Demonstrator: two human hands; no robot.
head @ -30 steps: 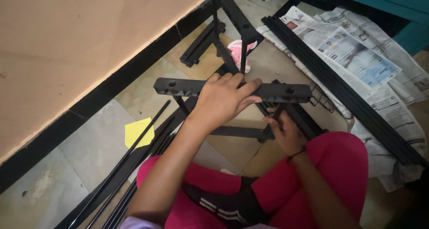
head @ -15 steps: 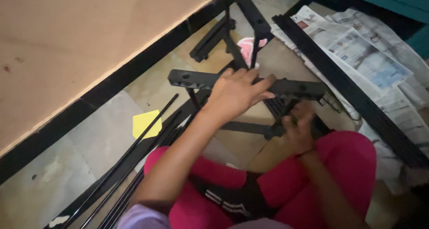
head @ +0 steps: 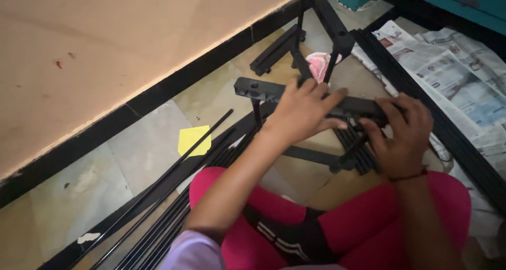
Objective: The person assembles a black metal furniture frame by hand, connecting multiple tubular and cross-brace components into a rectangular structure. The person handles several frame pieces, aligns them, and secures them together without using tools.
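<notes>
A person sits on the tiled floor (head: pixel 142 143). The left hand (head: pixel 303 112) lies on a black metal bar (head: pixel 258 90), fingers spread across it. The right hand (head: pixel 400 135) curls its fingers around the bar's right end, seemingly gripping. Black rods (head: pixel 174 196) lie left; newspaper (head: pixel 464 80) far right.

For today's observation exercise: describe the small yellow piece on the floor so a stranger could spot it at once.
Start at the black skirting below the peach wall. On the pale tile beside it lies the yellow paper square, left of the person's left hand. It is the only flat, bright yellow thing among long black rods.
</notes>
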